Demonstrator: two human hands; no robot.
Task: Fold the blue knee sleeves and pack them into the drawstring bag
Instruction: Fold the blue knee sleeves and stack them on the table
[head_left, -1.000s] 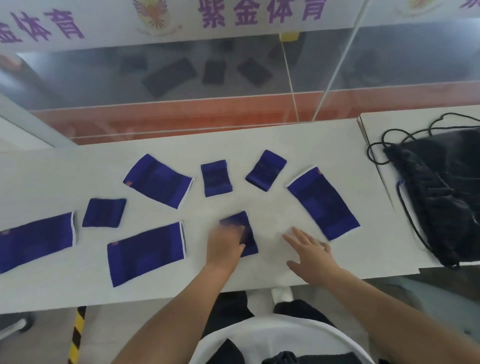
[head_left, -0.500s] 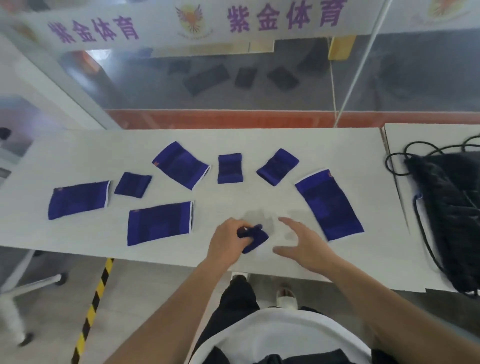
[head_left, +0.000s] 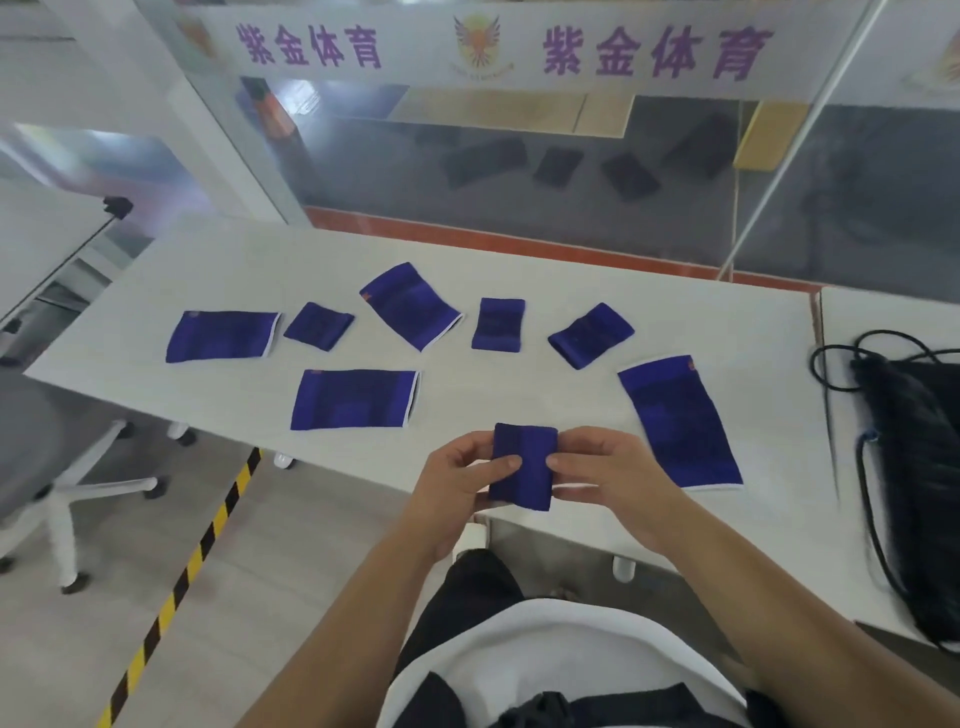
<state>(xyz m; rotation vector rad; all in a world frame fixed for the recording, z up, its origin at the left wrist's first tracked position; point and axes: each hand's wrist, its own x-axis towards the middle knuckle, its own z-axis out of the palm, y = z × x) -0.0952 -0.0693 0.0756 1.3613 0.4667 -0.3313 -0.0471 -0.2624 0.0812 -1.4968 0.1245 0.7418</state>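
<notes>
Indoors, white table (head_left: 156, 322) by glass partition (head_left: 519, 156), both hands gripping small blue sleeve (head_left: 522, 467)

1. A white table (head_left: 218, 270) stands against a glass partition (head_left: 519, 156) with an orange base strip (head_left: 467, 239).
2. A white banner (head_left: 415, 47) carries purple characters.
3. Yellow-and-black tape (head_left: 176, 587) crosses the pale floor (head_left: 260, 597).
4. A grey office chair (head_left: 31, 457) stands at left.

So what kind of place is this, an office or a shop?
Probably a sports company's office or workroom. A glass partition carries a purple banner reading 紫金体育, with 体育 meaning sports. There is a plain white table and a wheeled office chair.
</notes>
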